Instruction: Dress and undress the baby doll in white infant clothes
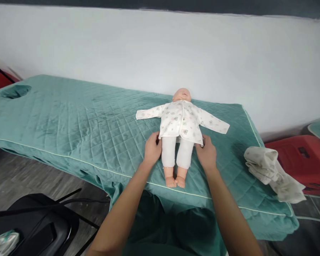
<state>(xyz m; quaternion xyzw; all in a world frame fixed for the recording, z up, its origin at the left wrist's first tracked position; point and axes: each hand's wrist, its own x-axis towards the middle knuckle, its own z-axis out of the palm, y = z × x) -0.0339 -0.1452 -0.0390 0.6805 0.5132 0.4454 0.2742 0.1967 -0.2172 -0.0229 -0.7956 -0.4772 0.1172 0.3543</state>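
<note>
A baby doll lies on its back on the green quilted bed cover, its head toward the wall and its feet toward me. It has on a white printed baby shirt with both sleeves spread out sideways, and white leggings cover its legs down to the ankles. My left hand is closed at the shirt's lower left corner, fingers curled on the hem. At the opposite lower corner, my right hand pinches the hem. Some fingertips are hidden by the cloth and the hands.
Folded light printed cloth hangs over the bed's right edge, beside a red plastic stool. The bed cover has a face hole at far left. A white wall stands behind. A black chair is at lower left.
</note>
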